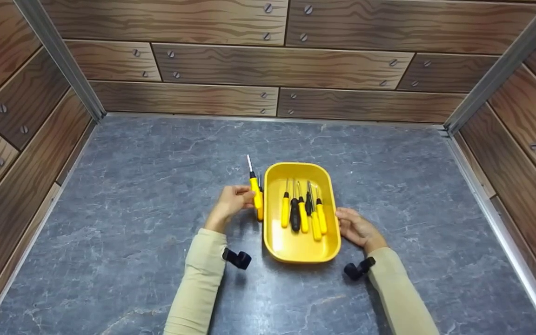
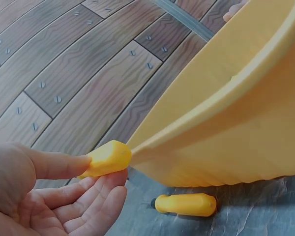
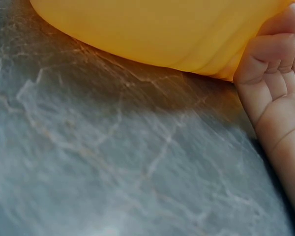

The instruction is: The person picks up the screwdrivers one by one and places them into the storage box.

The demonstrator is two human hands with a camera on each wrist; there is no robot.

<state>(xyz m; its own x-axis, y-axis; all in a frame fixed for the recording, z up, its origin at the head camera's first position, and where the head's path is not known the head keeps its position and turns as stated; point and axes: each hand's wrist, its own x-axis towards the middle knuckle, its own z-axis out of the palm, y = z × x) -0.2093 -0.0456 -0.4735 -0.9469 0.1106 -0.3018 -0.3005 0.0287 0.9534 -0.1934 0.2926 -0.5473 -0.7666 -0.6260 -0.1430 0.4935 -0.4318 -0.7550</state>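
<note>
My left hand (image 1: pixel 234 202) pinches a yellow-handled screwdriver (image 1: pixel 255 191) between thumb and fingers, its shaft pointing away from me, just left of a yellow plastic tub (image 1: pixel 268 246). Below it, a second yellow-handled screwdriver (image 2: pixel 187 204) lies on the tabletop against the tub's left wall, partly hidden in the head view. Inside the tub lie several screwdrivers, among them one with a thick black handle (image 1: pixel 295 216) and a yellow one (image 1: pixel 285 211) at the left. At the tub's right wall, my right hand (image 1: pixel 356 228) touches the outside with loosely bent fingers (image 3: pixel 270 49).
The grey marbled tabletop (image 1: pixel 133 223) is bounded by wood-patterned panels (image 1: pixel 268 65) at the back and on both sides. Metal rails (image 1: pixel 505 260) run along the edges. A small black device (image 1: pixel 237 258) is worn on each wrist.
</note>
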